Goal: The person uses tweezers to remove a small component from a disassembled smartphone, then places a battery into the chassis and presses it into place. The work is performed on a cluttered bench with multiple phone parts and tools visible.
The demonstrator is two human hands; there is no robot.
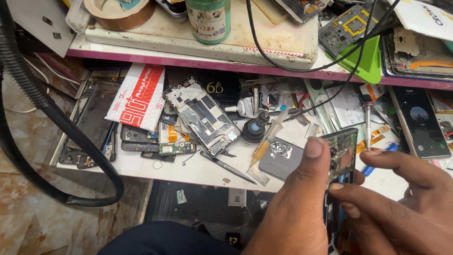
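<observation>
You are holding an opened phone (343, 160) upright at the lower right of the frame, your left hand (292, 208) clamped on its left edge, thumb on top, your right hand (401, 198) pinching its right side. Keep that grip steady and gentle on the glossy exposed board. Beyond, on the cluttered desk (207, 172), are lying a grey back cover (281, 158), metal tweezers (226, 165) and a bare frame (202, 114).

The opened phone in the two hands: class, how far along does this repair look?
Done: the opened phone has its back off, circuit boards bare. In hand: the left hand grips its edge, thumb on top; the right hand pinches the other side. Left: a grey back cover lies loose on the bench beside a syringe; nothing is closed up yet.
</observation>
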